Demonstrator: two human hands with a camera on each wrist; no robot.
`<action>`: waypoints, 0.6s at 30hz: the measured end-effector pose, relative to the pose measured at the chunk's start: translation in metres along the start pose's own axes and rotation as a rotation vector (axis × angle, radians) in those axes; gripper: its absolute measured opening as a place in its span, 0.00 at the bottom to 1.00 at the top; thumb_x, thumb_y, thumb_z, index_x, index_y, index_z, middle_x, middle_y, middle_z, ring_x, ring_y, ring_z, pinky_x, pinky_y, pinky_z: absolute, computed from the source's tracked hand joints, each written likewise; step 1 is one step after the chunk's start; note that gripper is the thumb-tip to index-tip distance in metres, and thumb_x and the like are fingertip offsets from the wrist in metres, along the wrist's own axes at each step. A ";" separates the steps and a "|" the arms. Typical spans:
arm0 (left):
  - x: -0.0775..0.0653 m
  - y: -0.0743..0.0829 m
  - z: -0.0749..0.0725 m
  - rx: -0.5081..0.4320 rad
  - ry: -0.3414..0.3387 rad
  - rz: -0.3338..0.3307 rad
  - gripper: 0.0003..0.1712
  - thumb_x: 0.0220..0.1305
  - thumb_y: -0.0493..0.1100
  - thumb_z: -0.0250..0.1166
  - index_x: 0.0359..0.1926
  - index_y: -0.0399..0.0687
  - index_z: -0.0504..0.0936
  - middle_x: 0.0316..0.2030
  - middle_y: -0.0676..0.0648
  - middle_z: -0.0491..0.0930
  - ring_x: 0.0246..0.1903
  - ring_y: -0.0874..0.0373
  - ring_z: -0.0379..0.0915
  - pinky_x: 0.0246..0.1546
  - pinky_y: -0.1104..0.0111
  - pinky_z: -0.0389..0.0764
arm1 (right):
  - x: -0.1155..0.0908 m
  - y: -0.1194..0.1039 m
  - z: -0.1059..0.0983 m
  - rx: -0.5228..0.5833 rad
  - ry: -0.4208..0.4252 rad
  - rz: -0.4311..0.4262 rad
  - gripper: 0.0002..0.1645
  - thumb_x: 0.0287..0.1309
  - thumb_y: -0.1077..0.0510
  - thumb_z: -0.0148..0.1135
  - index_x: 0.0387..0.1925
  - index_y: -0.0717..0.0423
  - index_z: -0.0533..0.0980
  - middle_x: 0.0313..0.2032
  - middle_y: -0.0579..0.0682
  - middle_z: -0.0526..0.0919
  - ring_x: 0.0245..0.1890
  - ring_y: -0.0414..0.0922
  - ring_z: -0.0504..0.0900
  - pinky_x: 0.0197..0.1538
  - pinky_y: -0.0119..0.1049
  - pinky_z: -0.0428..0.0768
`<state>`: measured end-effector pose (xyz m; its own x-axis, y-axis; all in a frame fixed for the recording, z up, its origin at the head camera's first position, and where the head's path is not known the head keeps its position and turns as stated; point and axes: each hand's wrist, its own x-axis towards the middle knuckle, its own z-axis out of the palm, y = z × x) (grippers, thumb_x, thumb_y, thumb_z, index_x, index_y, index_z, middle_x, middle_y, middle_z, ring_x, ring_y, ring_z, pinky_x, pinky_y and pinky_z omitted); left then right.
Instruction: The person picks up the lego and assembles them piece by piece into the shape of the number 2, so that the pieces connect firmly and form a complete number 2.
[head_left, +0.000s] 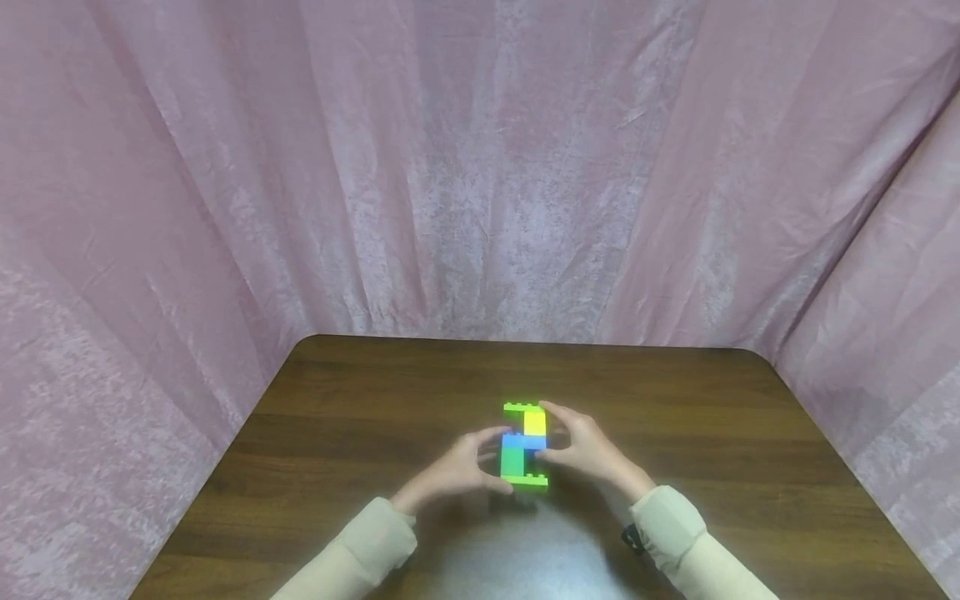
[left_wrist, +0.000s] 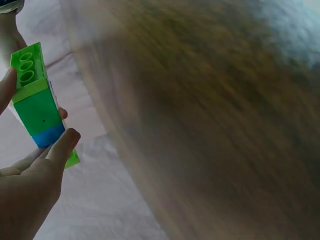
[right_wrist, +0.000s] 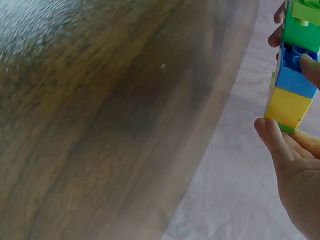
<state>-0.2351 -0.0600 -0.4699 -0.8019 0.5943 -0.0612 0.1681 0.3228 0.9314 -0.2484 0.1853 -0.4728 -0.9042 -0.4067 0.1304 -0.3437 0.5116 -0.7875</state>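
Both hands hold one joined stack of toy building bricks over the table. From far end to near end in the head view run a lime plate point(head_left: 517, 407), a yellow brick point(head_left: 535, 423), a blue brick point(head_left: 523, 442), a green brick point(head_left: 513, 461) and another lime plate point(head_left: 525, 482). My left hand point(head_left: 457, 468) grips the left side, its thumb at the near plate and fingers by the blue brick. On the right, my right hand point(head_left: 588, 450) has fingers at the far end and its thumb against the blue brick point(right_wrist: 295, 75), whose hollow underside shows in the right wrist view.
A brown wood-grain table point(head_left: 337, 417) with rounded far corners lies below the hands. Pink curtains point(head_left: 480, 167) hang behind it and down both sides. A dark band point(head_left: 632, 538) shows at the right sleeve cuff.
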 end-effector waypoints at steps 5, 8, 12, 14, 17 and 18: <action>0.003 -0.006 0.000 0.078 -0.002 -0.020 0.50 0.48 0.42 0.77 0.70 0.40 0.63 0.69 0.36 0.66 0.68 0.39 0.63 0.67 0.46 0.68 | 0.003 0.003 0.004 -0.019 -0.048 0.016 0.48 0.49 0.58 0.73 0.69 0.65 0.61 0.66 0.67 0.70 0.57 0.61 0.79 0.56 0.50 0.82; 0.004 -0.011 0.000 0.134 -0.003 -0.033 0.50 0.47 0.44 0.78 0.70 0.39 0.64 0.68 0.37 0.67 0.68 0.40 0.64 0.67 0.47 0.68 | 0.006 0.006 0.007 -0.026 -0.071 0.043 0.49 0.48 0.58 0.74 0.69 0.67 0.61 0.65 0.67 0.70 0.57 0.62 0.79 0.57 0.52 0.81; 0.006 -0.016 0.002 0.228 -0.004 -0.052 0.50 0.47 0.47 0.78 0.69 0.40 0.65 0.67 0.38 0.69 0.67 0.43 0.66 0.67 0.47 0.69 | 0.010 0.010 0.011 -0.028 -0.095 0.070 0.50 0.46 0.60 0.75 0.68 0.68 0.61 0.66 0.67 0.69 0.59 0.63 0.77 0.59 0.54 0.79; 0.007 -0.017 0.002 0.260 -0.008 -0.056 0.50 0.46 0.47 0.78 0.69 0.40 0.66 0.67 0.38 0.70 0.67 0.43 0.66 0.66 0.47 0.70 | 0.011 0.012 0.013 -0.029 -0.101 0.082 0.50 0.45 0.61 0.75 0.68 0.68 0.62 0.66 0.67 0.69 0.60 0.64 0.76 0.59 0.56 0.78; 0.008 -0.018 0.003 0.286 -0.015 -0.055 0.50 0.46 0.47 0.78 0.68 0.39 0.66 0.66 0.37 0.71 0.66 0.42 0.67 0.66 0.47 0.70 | 0.013 0.014 0.016 -0.032 -0.104 0.100 0.49 0.45 0.62 0.75 0.68 0.68 0.62 0.66 0.67 0.69 0.62 0.64 0.74 0.62 0.57 0.76; 0.008 -0.018 0.003 0.285 -0.019 -0.062 0.50 0.46 0.47 0.78 0.68 0.39 0.66 0.66 0.37 0.71 0.66 0.42 0.67 0.66 0.47 0.71 | 0.013 0.014 0.016 -0.034 -0.103 0.106 0.49 0.44 0.62 0.75 0.67 0.68 0.63 0.66 0.67 0.69 0.62 0.64 0.74 0.62 0.57 0.75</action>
<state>-0.2424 -0.0589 -0.4882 -0.8056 0.5793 -0.1243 0.2753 0.5518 0.7872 -0.2607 0.1750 -0.4924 -0.9055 -0.4241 -0.0164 -0.2580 0.5805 -0.7723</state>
